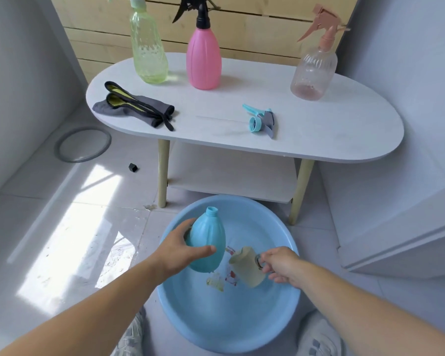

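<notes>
My left hand [179,253] grips a light blue bottle [206,237] with its cap off, held neck-up over a blue basin [242,327] on the floor. My right hand [280,265] holds a beige cup [246,267] by its handle, tilted with its mouth toward the bottle. The bottle's blue spray head [261,120] lies loose on the white oval table [332,140] behind the basin.
On the table stand a green spray bottle [148,50], a pink one [203,57] and a clear pinkish one [315,68]; a grey cloth [136,107] lies at its left end. A round lid [82,145] and a small black piece [132,167] lie on the floor.
</notes>
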The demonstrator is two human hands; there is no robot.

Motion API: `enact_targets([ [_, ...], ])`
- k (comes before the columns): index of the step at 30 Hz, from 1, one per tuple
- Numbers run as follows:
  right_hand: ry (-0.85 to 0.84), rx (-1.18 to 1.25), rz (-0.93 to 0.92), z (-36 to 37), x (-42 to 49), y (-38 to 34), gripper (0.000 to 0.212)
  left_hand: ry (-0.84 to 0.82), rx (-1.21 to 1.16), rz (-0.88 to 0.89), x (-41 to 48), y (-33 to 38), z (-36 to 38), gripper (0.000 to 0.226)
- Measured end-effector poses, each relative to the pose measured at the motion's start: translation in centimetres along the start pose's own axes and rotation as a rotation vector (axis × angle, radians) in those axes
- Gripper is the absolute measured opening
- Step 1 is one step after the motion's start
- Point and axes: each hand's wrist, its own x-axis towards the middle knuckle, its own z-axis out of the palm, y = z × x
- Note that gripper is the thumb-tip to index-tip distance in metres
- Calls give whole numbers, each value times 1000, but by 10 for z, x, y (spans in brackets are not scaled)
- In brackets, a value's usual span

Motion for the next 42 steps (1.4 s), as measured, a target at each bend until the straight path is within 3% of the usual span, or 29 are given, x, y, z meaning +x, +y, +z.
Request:
enact_targets([
  [11, -10, 24, -54, 18, 12, 1, 20, 5, -26, -28, 9, -11, 4, 89],
  [18, -14, 69, -22, 18, 17, -1, 22, -23, -30, -25, 8, -11, 9, 74],
  [23, -28, 94, -28, 19, 15, -1, 22, -19, -37, -20, 6, -9, 10, 78],
  [32, 3, 60, -345, -3, -4, 0, 30, 22, -11, 12, 1, -1, 5, 97],
  [37, 6, 81, -485, -27, -39, -20, 30, 18, 6, 60, -8, 10, 4, 80],
  [42, -22, 115, -599, -59, -85, -38, 30, 4, -5, 113, -12, 19, 3, 80],
])
